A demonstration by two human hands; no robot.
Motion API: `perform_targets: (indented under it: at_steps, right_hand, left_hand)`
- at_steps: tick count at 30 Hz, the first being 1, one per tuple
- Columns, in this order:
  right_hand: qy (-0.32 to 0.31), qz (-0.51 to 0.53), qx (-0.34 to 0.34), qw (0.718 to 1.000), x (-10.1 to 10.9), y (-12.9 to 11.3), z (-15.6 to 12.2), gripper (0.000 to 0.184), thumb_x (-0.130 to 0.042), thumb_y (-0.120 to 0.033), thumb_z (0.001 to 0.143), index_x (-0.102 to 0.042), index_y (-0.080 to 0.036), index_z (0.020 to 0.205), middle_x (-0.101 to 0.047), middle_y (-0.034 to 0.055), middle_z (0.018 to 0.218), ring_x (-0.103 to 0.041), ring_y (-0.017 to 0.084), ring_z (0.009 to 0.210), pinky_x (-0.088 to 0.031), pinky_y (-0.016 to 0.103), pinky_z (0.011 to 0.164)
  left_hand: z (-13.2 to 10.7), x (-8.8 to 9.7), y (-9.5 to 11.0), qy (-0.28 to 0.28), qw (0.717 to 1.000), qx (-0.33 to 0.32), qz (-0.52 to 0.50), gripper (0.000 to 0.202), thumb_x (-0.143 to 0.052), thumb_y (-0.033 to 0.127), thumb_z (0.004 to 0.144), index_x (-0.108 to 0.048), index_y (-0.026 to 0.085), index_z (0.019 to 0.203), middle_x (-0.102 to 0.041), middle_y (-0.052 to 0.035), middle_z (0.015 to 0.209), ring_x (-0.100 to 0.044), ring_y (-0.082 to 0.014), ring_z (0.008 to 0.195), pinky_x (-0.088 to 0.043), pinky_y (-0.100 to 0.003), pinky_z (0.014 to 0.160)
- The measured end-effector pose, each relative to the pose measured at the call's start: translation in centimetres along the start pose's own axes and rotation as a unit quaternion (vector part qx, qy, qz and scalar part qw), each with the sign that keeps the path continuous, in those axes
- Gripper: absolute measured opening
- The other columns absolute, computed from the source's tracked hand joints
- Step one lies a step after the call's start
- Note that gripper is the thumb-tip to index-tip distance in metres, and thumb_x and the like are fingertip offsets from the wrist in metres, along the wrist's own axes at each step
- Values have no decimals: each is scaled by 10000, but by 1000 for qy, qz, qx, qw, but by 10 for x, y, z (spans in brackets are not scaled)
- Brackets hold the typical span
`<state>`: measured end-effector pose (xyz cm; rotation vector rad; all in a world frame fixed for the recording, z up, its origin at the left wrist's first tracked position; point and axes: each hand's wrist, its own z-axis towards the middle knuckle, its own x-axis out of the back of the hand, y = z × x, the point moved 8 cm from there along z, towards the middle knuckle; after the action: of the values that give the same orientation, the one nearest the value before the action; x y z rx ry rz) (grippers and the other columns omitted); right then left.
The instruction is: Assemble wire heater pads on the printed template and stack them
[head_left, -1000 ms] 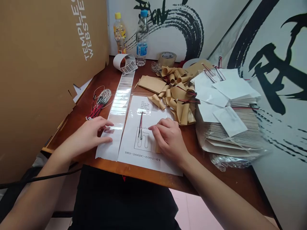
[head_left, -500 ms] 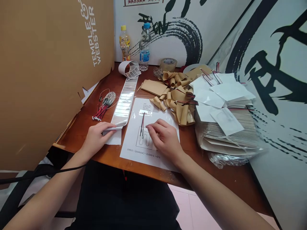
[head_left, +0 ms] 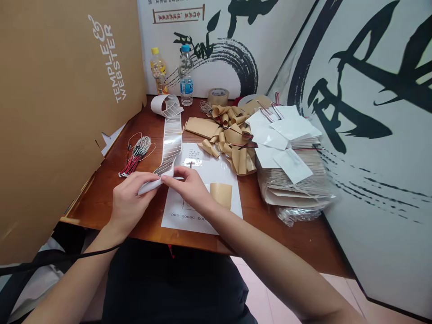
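At lower centre of the frame, your left hand (head_left: 130,200) and right hand (head_left: 189,186) pinch a label strip (head_left: 172,139).
Both hands are closed on its white end, so keep the pinch light and even. Under them lies a printed sheet (head_left: 177,216) with a kraft paper piece (head_left: 221,194) on it; curled kraft paper (head_left: 232,139) crowds the sheet's upper right edge.

Wooden table (head_left: 286,234): printed paper sheet (head_left: 185,216) at 6 o'clock; wire bundle (head_left: 137,155) at 10; label strip (head_left: 172,139) at 11; kraft paper curls (head_left: 229,135) at 12; stacked paper packets (head_left: 290,180) at 2; tape roll (head_left: 218,96) at 12; water bottle (head_left: 186,76) and juice bottle (head_left: 158,72) at 11.
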<state>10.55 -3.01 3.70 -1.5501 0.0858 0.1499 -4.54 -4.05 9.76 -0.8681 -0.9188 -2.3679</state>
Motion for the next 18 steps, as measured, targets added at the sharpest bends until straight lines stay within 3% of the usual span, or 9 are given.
perform_targets:
  at_steps: [7,13,18]
  right_hand:
    - [-8,126,-29,992,4,11,0,421,-905,-559,643,-672,-224,749,-718,-7,794,-672,166,807,-553,353,873]
    - [-44,215,-92,971,-3,27,-1,517,-956,-591,569,-669,-200,749,-709,-16,752,-694,142,752,-626,366,849]
    - [-59,238,-116,962,-8,29,-4,476,-997,-485,544,-720,-194,798,-748,-5,809,-723,153,804,-644,357,871]
  left_hand:
    - [-7,-8,-14,-4,992,80,-96,270,-793,325,892,-740,225,1137,-744,-54,1125,-732,-200,1032,-605,-376,979]
    - [-3,-5,1,22,999,15,-23,188,-772,259,912,-770,217,1095,-779,-53,1096,-741,-187,1028,-605,-348,952]
    - [-4,-1,6,32,999,-4,3,169,-763,224,911,-775,210,1079,-789,-64,1100,-752,-189,1021,-615,-354,942]
